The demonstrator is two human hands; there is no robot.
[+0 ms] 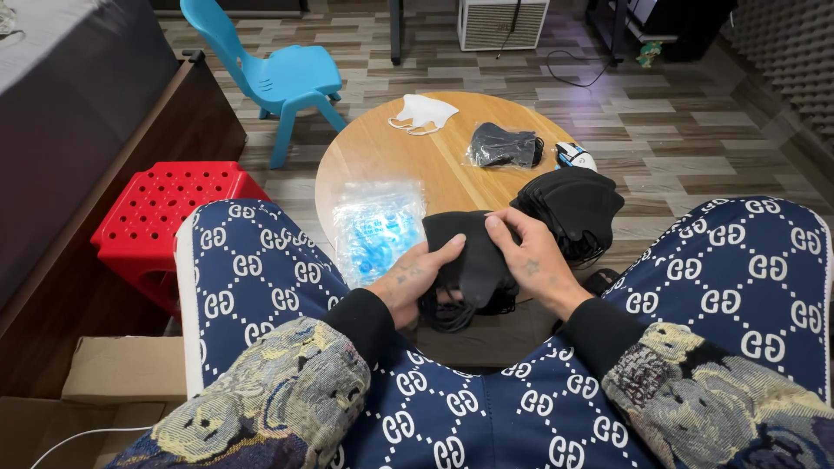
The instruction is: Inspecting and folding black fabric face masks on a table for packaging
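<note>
- Left hand (407, 280) and right hand (532, 260): both pinching one black face mask (469, 256) above the lap.
- Stack of black masks (573, 207) just beside, on round wooden tabletop (382, 148).
- Clear plastic bags (378, 227) near left hand.

My sleeves are woven tapestry with teddy-bear figures, ending in black ribbed cuffs. My trousers are navy, patterned with white interlocking letters. Small tattoos mark both hands.

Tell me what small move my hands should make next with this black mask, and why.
Probably slip the black mask into a clear bag: both the left hand and right hand hold it, the bags lie just beside the left hand, and one bagged mask already sits across the table.
</note>
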